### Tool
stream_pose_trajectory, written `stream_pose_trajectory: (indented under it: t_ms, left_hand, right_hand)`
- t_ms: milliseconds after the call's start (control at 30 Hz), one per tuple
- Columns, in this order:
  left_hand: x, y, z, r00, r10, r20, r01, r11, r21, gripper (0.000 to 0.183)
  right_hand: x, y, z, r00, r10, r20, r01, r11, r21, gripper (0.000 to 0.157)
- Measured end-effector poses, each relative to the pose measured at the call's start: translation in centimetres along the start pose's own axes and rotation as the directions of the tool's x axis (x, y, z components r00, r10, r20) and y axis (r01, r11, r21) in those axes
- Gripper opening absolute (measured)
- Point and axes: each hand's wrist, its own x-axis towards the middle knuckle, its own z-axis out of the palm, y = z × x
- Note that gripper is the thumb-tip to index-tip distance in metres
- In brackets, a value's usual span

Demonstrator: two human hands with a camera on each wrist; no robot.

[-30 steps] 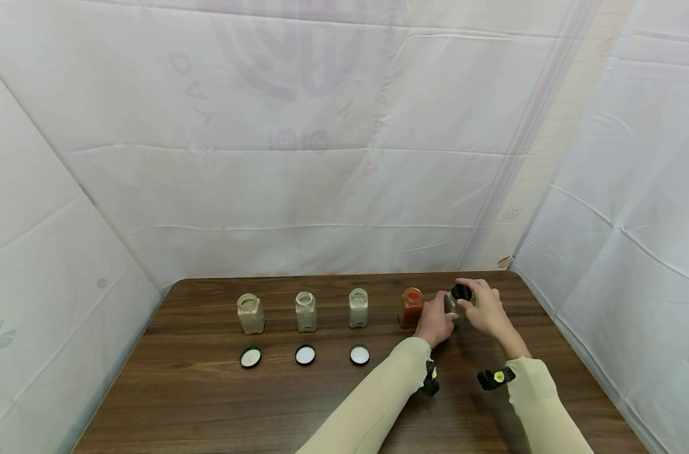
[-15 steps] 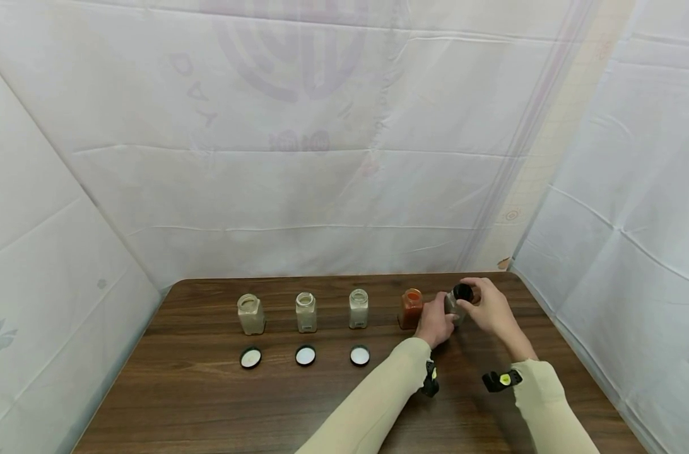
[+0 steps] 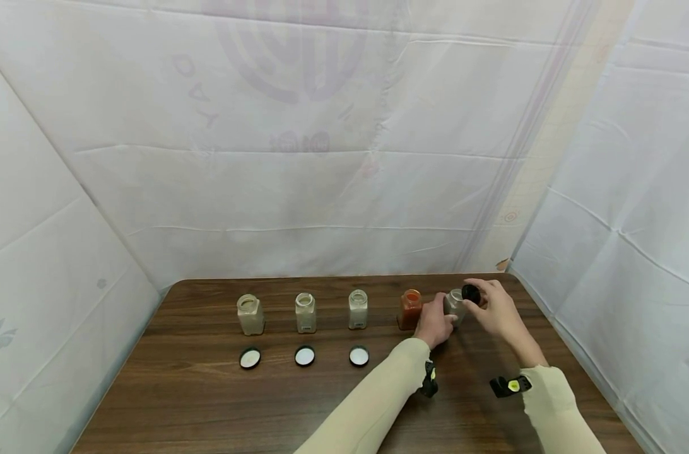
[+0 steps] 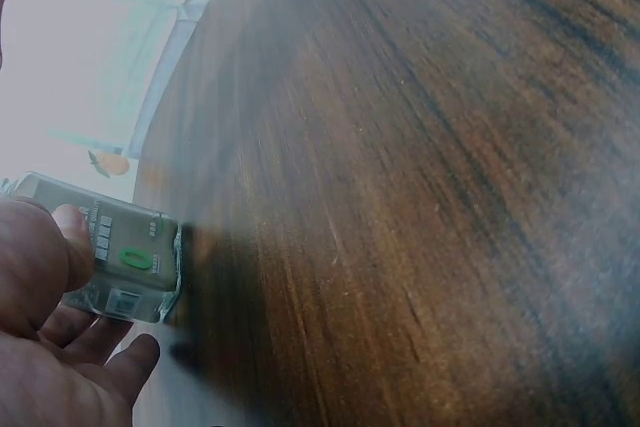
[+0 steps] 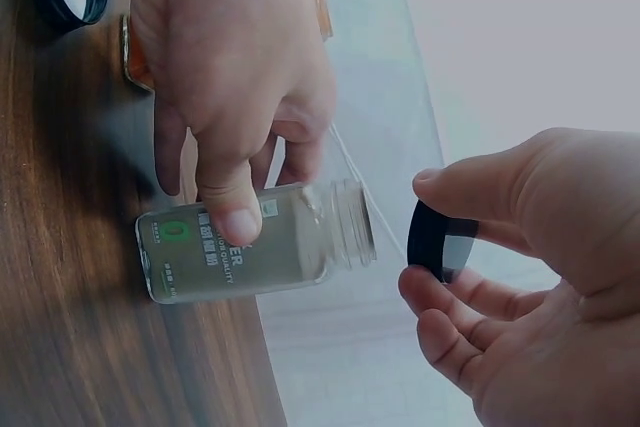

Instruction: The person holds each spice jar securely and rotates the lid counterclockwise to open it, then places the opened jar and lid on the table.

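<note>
My left hand (image 3: 433,323) grips a glass spice jar (image 5: 300,237) of greyish powder, thumb across its printed label. The jar stands upright on the table, its threaded mouth uncovered. Just off the mouth, to its right in the head view, my right hand (image 3: 496,310) pinches a black screw lid (image 5: 430,240) between thumb and fingers. A gap shows between lid and jar in the right wrist view. Close beside my left hand stands an uncovered jar of orange-red powder (image 3: 410,310). The left wrist view shows the gripped jar (image 4: 125,257) with its lower label and base.
Three uncovered jars of pale powder, a left one (image 3: 250,314), a middle one (image 3: 306,313) and a right one (image 3: 358,309), stand in a row. Before them lie upturned lids (image 3: 305,356) with white linings. White sheeting (image 3: 322,189) borders the wooden table (image 3: 208,403).
The black lid has come off the jar's mouth and moved right with my right hand. My left hand keeps its grip on the jar in the same place.
</note>
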Motion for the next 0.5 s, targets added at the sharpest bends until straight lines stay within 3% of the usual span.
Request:
stream_pose_trajectory:
  t_ms: [500]
  left_hand:
    - [-0.13,0.00,-0.06,0.999,0.023,-0.033,-0.023,1.000,-0.005,0.039]
  right_hand:
    - [-0.43,0.03,-0.19,0.999,0.043,-0.005,-0.042,0.996,0.077,0.045]
